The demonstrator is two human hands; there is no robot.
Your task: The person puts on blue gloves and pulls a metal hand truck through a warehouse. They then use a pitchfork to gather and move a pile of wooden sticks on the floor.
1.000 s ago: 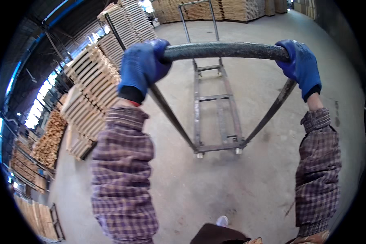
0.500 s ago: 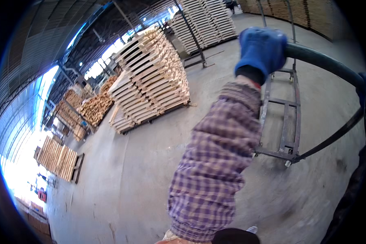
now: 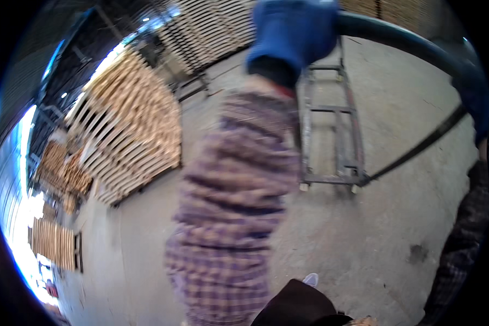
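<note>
My left hand, in a blue glove with a dark cuff, is closed around the dark curved handle bar of a cart. My right hand, also in a dark blue glove, is closed on the same bar where it bends down at the dim right rim; its fingers show only in part. Below the bar lies the cart's low metal frame, narrow and ladder-like, on small wheels, with no load on it. A dark flat strut runs from the frame's near corner up toward my right hand.
A tall stack of wooden slats stands to the left, with another slatted stack behind it. Farther left are piled wood pieces and a low stack of boards. My shoe shows on the concrete floor.
The view has swung, so the stacks and the cart frame sit farther left. My left hand and the bar appear higher and farther left. Both hands stay on the handle.
</note>
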